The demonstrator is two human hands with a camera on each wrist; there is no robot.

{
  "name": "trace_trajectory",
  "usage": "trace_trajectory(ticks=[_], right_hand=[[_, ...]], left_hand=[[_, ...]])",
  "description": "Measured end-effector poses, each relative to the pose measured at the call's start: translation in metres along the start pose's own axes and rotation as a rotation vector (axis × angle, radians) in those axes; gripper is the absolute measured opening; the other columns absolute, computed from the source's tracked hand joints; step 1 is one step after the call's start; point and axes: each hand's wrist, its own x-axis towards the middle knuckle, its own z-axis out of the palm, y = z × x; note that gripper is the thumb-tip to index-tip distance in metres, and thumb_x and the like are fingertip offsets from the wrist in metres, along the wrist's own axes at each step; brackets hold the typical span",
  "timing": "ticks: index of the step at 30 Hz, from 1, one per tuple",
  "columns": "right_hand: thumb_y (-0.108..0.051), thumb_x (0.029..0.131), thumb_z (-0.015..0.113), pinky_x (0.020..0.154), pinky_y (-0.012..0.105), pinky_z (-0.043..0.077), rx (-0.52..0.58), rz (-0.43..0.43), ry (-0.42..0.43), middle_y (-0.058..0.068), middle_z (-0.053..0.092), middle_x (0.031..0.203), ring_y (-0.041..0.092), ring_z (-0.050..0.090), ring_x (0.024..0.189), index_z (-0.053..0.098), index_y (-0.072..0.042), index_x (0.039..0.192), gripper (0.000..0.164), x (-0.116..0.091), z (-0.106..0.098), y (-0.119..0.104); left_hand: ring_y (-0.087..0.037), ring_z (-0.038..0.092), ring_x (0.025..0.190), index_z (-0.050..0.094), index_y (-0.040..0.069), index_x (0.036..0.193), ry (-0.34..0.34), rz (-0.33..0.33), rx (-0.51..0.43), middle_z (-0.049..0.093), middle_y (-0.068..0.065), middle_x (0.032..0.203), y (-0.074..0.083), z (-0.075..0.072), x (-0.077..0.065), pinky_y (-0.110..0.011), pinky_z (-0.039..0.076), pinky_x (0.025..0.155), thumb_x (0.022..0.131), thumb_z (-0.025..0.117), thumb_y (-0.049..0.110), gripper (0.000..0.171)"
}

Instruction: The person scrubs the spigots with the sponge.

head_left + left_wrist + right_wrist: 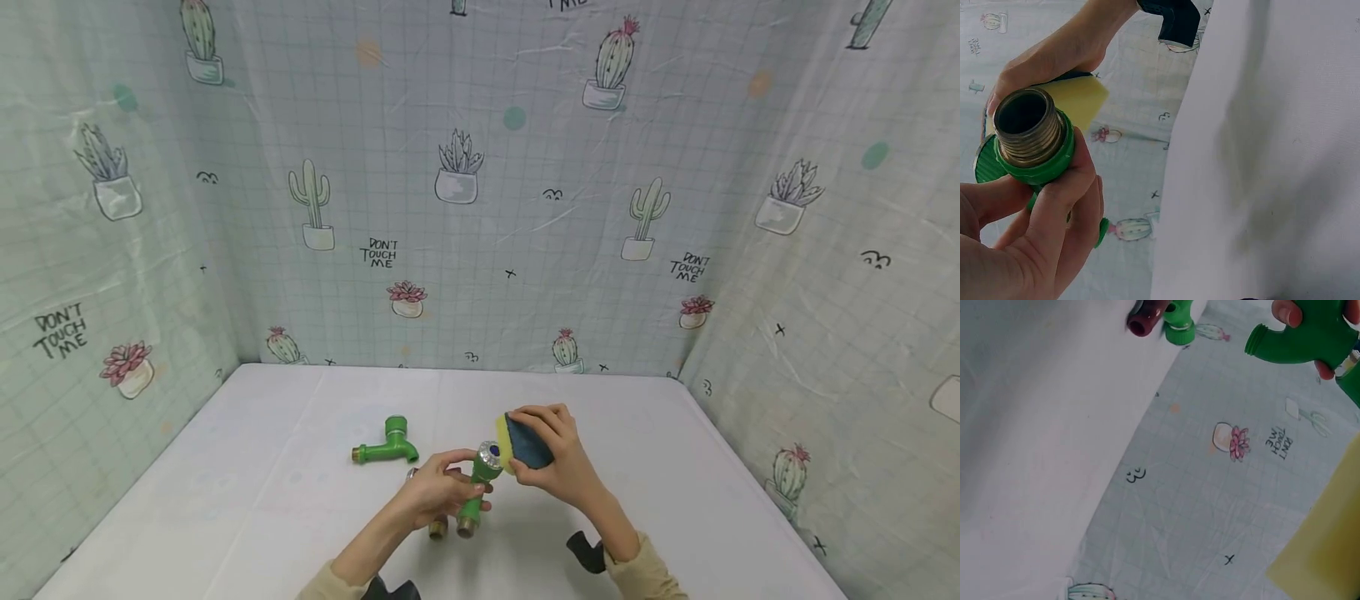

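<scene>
In the head view my left hand [438, 492] grips a green plastic tap [472, 492] with a silvery knob at its top. Its threaded brass end [1029, 128] faces the left wrist camera, with my thumb and fingers round the green collar. My right hand [558, 454] holds a sponge [528, 442], pinched between thumb and fingers. The sponge's yellow side [1329, 537] faces the tap, right at the knob in the head view; its other side is dark blue.
Another green tap [386, 450] lies on the white table [262, 500] to the left. Behind my left hand a dark red tap [1147, 315] is mostly hidden in the head view. Cactus-print curtains [510, 233] enclose the table at the back and sides.
</scene>
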Motion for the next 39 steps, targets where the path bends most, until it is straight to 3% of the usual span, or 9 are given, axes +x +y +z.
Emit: trace_trajectory(ticks=[6, 13, 26, 31, 39], right_hand=[[-0.04, 0.078, 0.064, 0.072, 0.032, 0.04, 0.023, 0.004, 0.007, 0.003, 0.055, 0.115, 0.014, 0.039, 0.098, 0.056, -0.016, 0.117, 0.047, 0.007, -0.002, -0.003], [-0.037, 0.077, 0.066, 0.073, 0.032, 0.042, 0.043, -0.034, -0.051, 0.0, 0.055, 0.116, 0.014, 0.04, 0.098, 0.055, -0.019, 0.119, 0.047, 0.017, 0.001, -0.015], [-0.038, 0.076, 0.066, 0.071, 0.035, 0.038, -0.035, 0.003, -0.006, 0.003, 0.056, 0.114, 0.015, 0.041, 0.094, 0.057, -0.016, 0.116, 0.046, 0.005, -0.004, 0.008], [-0.032, 0.074, 0.069, 0.071, 0.032, 0.039, 0.029, 0.027, -0.004, 0.002, 0.055, 0.115, 0.014, 0.039, 0.096, 0.056, -0.017, 0.118, 0.048, 0.008, -0.004, 0.001], [-0.041, 0.076, 0.063, 0.075, 0.036, 0.039, -0.007, -0.085, -0.024, 0.001, 0.055, 0.115, 0.015, 0.04, 0.098, 0.055, -0.017, 0.118, 0.05, 0.017, 0.001, -0.017]], left_hand=[[-0.022, 0.068, 0.08, 0.034, 0.0, 0.133, 0.041, -0.015, 0.017, 0.065, -0.012, 0.093, 0.003, -0.001, 0.001, -0.032, 0.056, 0.068, 0.083, 0.059, 0.007, 0.056], [-0.028, 0.067, 0.081, 0.033, -0.002, 0.134, 0.059, 0.013, 0.055, 0.062, -0.013, 0.091, 0.005, 0.004, 0.004, -0.037, 0.056, 0.068, 0.085, 0.055, 0.002, 0.054], [-0.026, 0.067, 0.08, 0.035, 0.0, 0.133, 0.096, 0.003, 0.062, 0.061, -0.013, 0.093, 0.006, 0.005, 0.001, -0.032, 0.056, 0.064, 0.084, 0.057, 0.002, 0.054], [-0.026, 0.067, 0.083, 0.033, 0.0, 0.134, 0.109, -0.005, 0.069, 0.063, -0.013, 0.094, 0.008, 0.004, 0.001, -0.032, 0.056, 0.066, 0.085, 0.057, 0.006, 0.055], [-0.027, 0.067, 0.083, 0.031, -0.002, 0.135, 0.092, 0.002, 0.085, 0.063, -0.013, 0.093, 0.01, 0.005, 0.001, -0.036, 0.056, 0.069, 0.086, 0.057, 0.008, 0.056]])
